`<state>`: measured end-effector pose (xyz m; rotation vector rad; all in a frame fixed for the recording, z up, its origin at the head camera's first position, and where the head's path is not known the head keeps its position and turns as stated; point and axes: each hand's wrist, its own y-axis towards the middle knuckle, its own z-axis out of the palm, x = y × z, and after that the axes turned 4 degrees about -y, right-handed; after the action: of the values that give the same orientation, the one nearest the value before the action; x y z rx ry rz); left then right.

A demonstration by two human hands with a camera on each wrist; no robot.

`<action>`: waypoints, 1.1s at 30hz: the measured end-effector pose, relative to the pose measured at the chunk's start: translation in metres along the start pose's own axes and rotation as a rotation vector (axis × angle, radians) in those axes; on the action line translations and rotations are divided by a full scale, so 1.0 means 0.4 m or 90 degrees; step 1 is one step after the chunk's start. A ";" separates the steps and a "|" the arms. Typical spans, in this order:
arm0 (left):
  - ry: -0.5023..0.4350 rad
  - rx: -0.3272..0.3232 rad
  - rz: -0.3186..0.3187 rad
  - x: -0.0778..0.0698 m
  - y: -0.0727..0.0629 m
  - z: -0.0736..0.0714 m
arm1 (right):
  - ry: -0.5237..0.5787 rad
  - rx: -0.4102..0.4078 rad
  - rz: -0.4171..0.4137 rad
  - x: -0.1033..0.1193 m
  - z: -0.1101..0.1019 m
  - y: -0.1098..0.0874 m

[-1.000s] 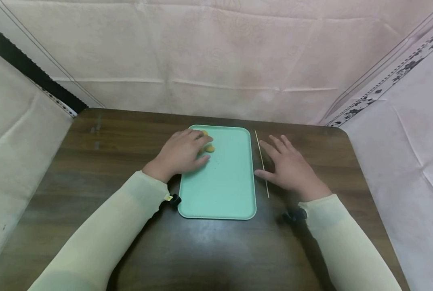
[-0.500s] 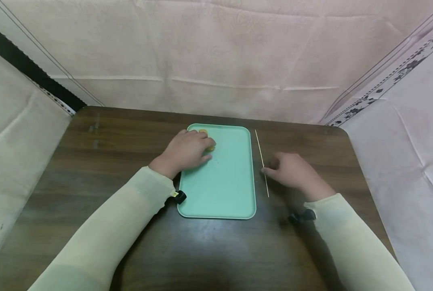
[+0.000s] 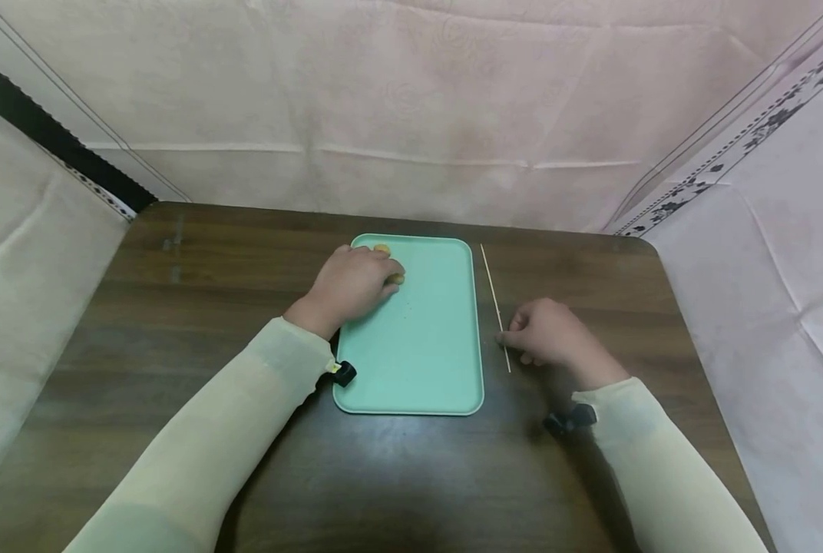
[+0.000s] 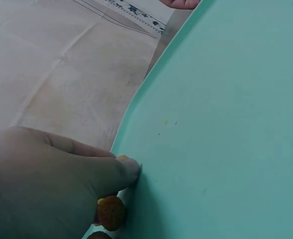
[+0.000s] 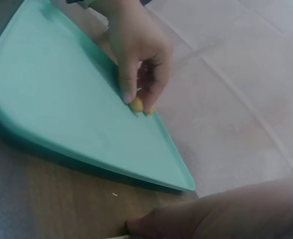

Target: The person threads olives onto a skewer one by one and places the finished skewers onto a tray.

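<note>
In the head view my left hand point(image 3: 352, 284) reaches over the upper left of a mint-green tray point(image 3: 418, 369). Its thumb and fingers pinch a small round yellow piece point(image 5: 136, 104), seen from across in the right wrist view. Another brown-topped round piece point(image 4: 111, 213) sits under the hand by the tray wall, and a yellow one point(image 3: 382, 248) shows past the knuckles. A thin wooden skewer point(image 3: 490, 284) lies on the table right of the tray. My right hand point(image 3: 553, 334), fingers curled, pinches the skewer toward its near end, the fingertips down at the tabletop.
The brown wooden table point(image 3: 411, 476) has pale cloth point(image 3: 418, 100) hanging behind it and at both sides. A few tiny crumbs point(image 4: 165, 122) dot the tray. Near the right hand a small pale speck point(image 5: 115, 194) lies on the wood.
My right hand has gone from spread fingers above the skewer to curled fingers pinching it. The left hand has closed in on the yellow piece at the tray's upper left.
</note>
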<state>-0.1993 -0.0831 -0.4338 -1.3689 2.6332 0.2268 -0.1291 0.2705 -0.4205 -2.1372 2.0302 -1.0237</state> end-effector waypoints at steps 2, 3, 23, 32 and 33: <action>-0.011 -0.013 -0.012 0.000 0.000 0.006 | 0.014 0.006 0.006 -0.003 -0.002 0.000; -0.017 -0.019 -0.017 -0.001 0.000 0.009 | 0.022 0.010 0.009 -0.004 -0.003 0.000; -0.577 -0.153 -0.134 -0.004 -0.047 0.005 | -0.004 -0.132 -0.029 -0.029 -0.033 -0.006; -0.923 -0.159 -0.233 -0.008 -0.051 0.009 | 0.112 -0.191 -0.094 0.023 -0.022 -0.033; -0.955 -0.165 -0.225 -0.011 -0.052 0.011 | 0.129 -0.197 -0.109 0.028 -0.015 -0.036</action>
<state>-0.1794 -0.0906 -0.4383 -0.9784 1.1262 1.0463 -0.1199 0.2650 -0.4045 -2.4907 2.2596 -1.0426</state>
